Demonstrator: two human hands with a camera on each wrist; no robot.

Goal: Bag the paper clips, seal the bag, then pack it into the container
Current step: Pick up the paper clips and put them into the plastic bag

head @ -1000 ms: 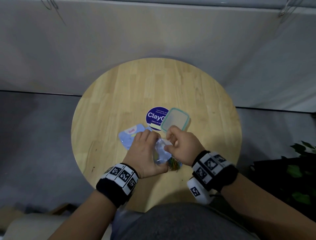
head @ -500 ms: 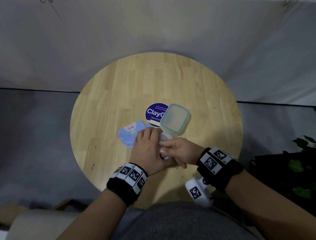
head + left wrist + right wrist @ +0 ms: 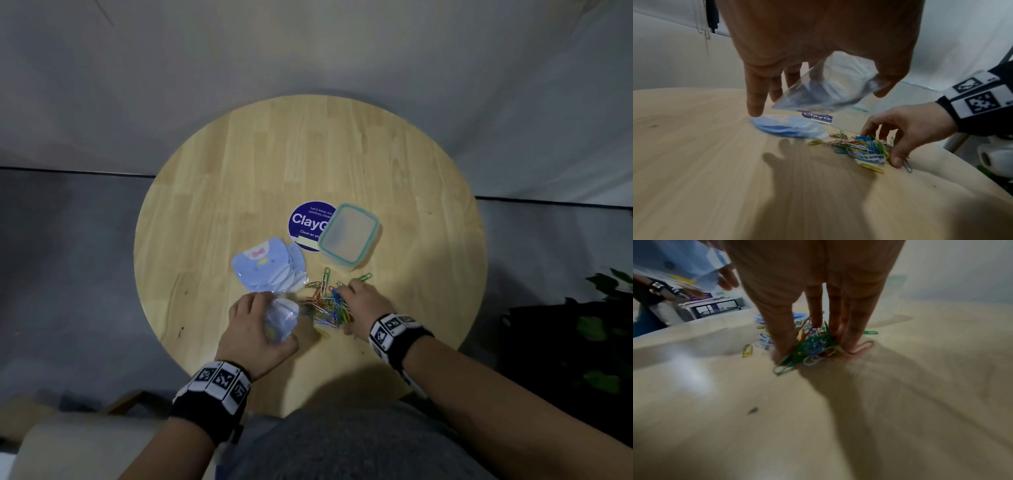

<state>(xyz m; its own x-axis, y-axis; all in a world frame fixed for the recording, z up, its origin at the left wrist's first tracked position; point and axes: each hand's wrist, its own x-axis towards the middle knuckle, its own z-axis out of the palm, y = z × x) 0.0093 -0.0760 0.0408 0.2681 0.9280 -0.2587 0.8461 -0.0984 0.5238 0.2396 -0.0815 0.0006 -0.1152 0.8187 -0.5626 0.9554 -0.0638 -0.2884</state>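
A heap of coloured paper clips (image 3: pixel 320 305) lies on the round wooden table (image 3: pixel 239 171), near its front edge. My right hand (image 3: pixel 342 310) comes down on the heap, thumb on the near side and fingers on the far side, pinching a bunch of clips (image 3: pixel 812 360). My left hand (image 3: pixel 270 320) holds a small clear bag (image 3: pixel 282 313) with a blue print just left of the heap, above the table; in the left wrist view the bag (image 3: pixel 834 84) hangs between thumb and fingers. The teal-rimmed container (image 3: pixel 349 236) stands behind the clips.
A stack of further blue printed bags (image 3: pixel 267 270) lies left of the container. A round purple sticker (image 3: pixel 306 222) is partly under the container. A few stray clips (image 3: pixel 363 277) lie between heap and container. Dark plant leaves (image 3: pixel 603 329) stand off the table's right side.
Both hands were together on the bag. The right hand has let go and moved right onto the clip heap; the left hand keeps the bag alone, shifted slightly left.
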